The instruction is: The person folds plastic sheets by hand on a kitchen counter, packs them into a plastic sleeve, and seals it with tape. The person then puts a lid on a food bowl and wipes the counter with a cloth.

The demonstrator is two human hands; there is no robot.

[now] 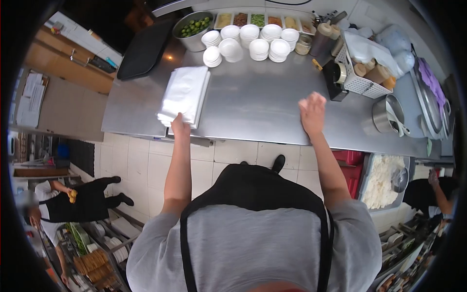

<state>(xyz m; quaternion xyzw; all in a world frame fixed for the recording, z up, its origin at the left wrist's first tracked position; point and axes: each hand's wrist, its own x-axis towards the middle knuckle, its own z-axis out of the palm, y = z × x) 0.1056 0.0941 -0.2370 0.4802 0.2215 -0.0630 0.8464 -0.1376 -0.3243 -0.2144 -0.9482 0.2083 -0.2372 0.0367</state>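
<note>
A neat stack of flat white plastic bags (184, 92) lies on the left part of the steel table (253, 97), its near end close to the front edge. My left hand (180, 125) grips that near end, with the fingers partly hidden by the stack. Farther right, my right hand (312, 114) is over the steel surface, holding nothing. Its fingers look loosely apart, slightly blurred. Several piles of small white dishes (249, 39) stand behind, beyond the reach of both hands.
A pot of green limes (192, 31) and several ingredient trays (258, 20) line the back. At right are a white basket of bottles (365, 80), a black dispenser (334, 80) and a metal pot (386, 114). Co-workers (73, 199) stand at both sides; a white-filled tub (384, 182) sits below right.
</note>
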